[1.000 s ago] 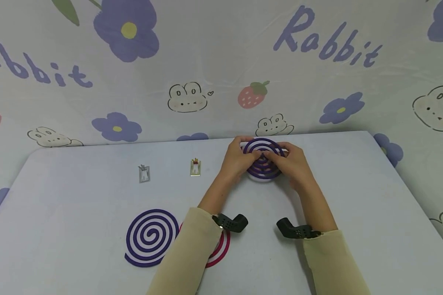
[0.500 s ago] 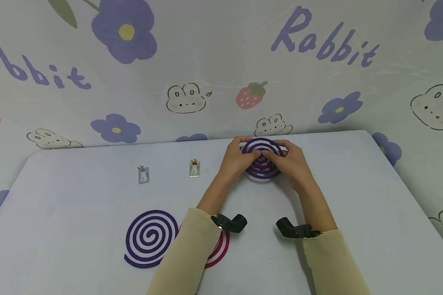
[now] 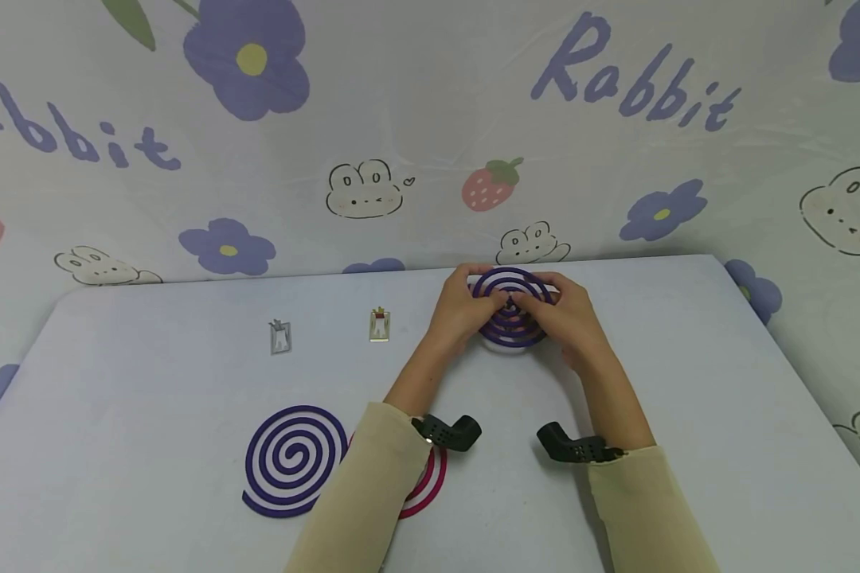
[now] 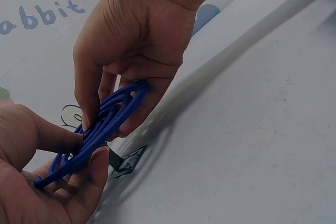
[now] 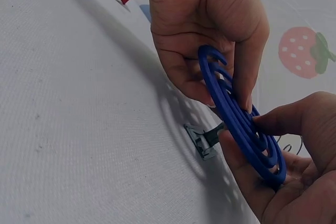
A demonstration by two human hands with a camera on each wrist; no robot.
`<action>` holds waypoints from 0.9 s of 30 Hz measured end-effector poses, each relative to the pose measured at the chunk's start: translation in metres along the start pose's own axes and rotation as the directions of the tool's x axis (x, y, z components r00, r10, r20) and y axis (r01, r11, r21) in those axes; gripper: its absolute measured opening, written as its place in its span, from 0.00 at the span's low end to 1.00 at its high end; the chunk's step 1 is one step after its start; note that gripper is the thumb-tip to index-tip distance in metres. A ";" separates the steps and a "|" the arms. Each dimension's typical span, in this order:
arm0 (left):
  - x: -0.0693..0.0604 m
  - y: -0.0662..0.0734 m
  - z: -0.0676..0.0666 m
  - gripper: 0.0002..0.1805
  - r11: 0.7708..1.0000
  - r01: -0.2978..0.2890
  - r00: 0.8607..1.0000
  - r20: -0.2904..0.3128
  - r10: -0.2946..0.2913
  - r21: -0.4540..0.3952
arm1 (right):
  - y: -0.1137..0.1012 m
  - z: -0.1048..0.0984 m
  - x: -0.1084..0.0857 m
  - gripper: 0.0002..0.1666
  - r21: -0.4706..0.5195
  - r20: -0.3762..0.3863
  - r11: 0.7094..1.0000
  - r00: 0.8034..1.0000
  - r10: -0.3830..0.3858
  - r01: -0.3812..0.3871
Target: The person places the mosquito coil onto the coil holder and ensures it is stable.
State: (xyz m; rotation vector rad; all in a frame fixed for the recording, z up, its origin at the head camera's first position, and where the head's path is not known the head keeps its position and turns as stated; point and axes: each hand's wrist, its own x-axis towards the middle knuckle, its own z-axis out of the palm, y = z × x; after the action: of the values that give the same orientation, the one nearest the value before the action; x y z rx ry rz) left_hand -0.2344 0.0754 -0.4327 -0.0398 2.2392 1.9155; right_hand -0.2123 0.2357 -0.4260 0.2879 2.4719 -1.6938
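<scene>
Both hands hold one spiral mosquito coil (image 4: pixel 109 123), purple in the head view and blue in the wrist views, at the back of the table. My left hand (image 3: pixel 459 314) grips its left side and my right hand (image 3: pixel 569 318) its right side. The thumbs meet on the near face by the centre, with fingers behind. The coil is tilted above a small dark metal stand (image 5: pixel 200 142) whose raised tab reaches up to the coil's underside. Whether the tab passes into the coil is hidden by the fingers.
A silver stand (image 3: pixel 280 338) and a gold one with a red part (image 3: pixel 380 326) lie to the left on the white table (image 3: pixel 150 374). Nearer the front lie a purple coil (image 3: pixel 295 461) and a red coil (image 3: pixel 440 477), mostly covered by the left sleeve. A printed curtain stands behind.
</scene>
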 end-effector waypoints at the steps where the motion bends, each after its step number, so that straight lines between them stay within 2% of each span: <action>1: 0.000 0.000 0.000 0.27 1.000 -0.005 1.000 -0.001 0.005 -0.006 | 0.000 0.000 0.000 0.37 0.004 0.002 1.000 1.000 0.001 -0.001; 6: 0.000 0.001 -0.001 0.25 1.000 -0.029 0.999 -0.028 0.029 -0.012 | -0.001 -0.001 0.001 0.38 0.013 0.023 1.000 1.000 0.011 -0.012; 15: 0.000 -0.001 -0.001 0.27 0.994 -0.083 0.995 -0.057 0.088 0.072 | -0.001 0.001 0.001 0.37 -0.001 0.021 1.000 1.000 0.004 -0.004; 27: -0.001 -0.003 0.001 0.26 0.990 -0.084 0.994 -0.060 0.092 0.111 | -0.001 0.002 0.001 0.35 0.008 0.012 1.000 1.000 0.019 -0.020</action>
State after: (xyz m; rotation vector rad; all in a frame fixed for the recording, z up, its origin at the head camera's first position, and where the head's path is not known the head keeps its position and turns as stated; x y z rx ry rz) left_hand -0.2330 0.0756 -0.4352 0.0132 2.4225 1.8571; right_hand -0.2132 0.2337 -0.4263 0.3007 2.4466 -1.6928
